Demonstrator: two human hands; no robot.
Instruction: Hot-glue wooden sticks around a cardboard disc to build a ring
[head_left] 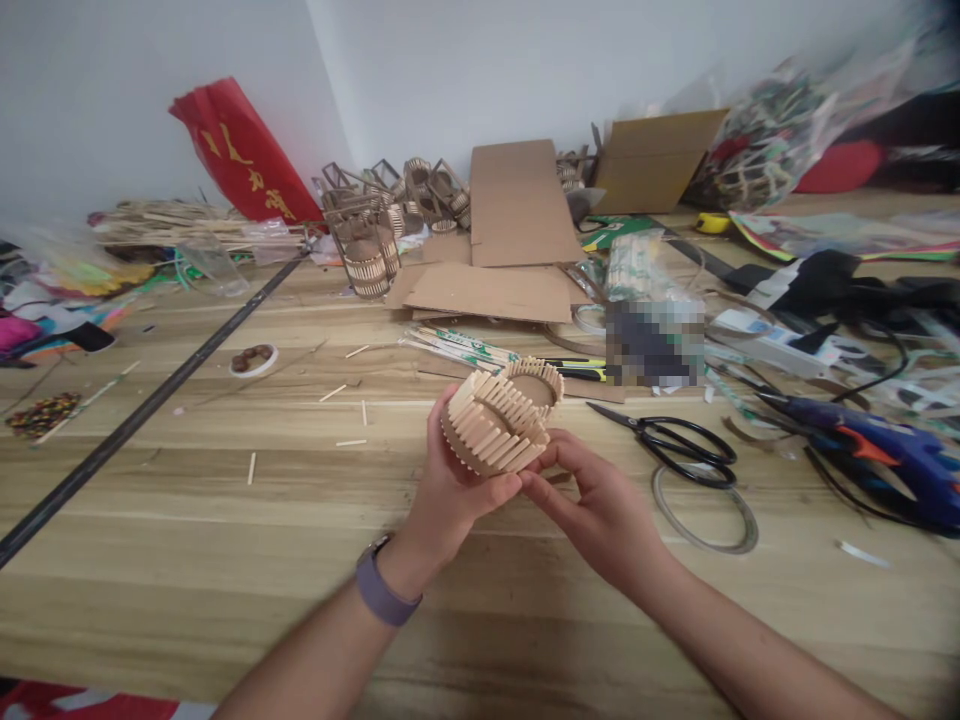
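My left hand (442, 490) is wrapped round a small round basket (491, 425), made of short pale wooden sticks set side by side on a brown band. The basket is tilted above the table. At its lower right edge my right hand (592, 495) has thumb and forefinger pinched together, close to my left thumb. Whatever lies between those fingertips is too small to make out. Just behind the held basket shows a second stick ring (536, 385) with a brown inside, partly covered by it.
Black scissors (686, 445) and a tape ring (709, 510) lie to the right, beyond them a blue glue gun (877, 440). Loose sticks (364, 412) are scattered left. Cardboard (487, 290) and several finished stick baskets (367, 265) stand behind. A black rod (172, 385) crosses the table.
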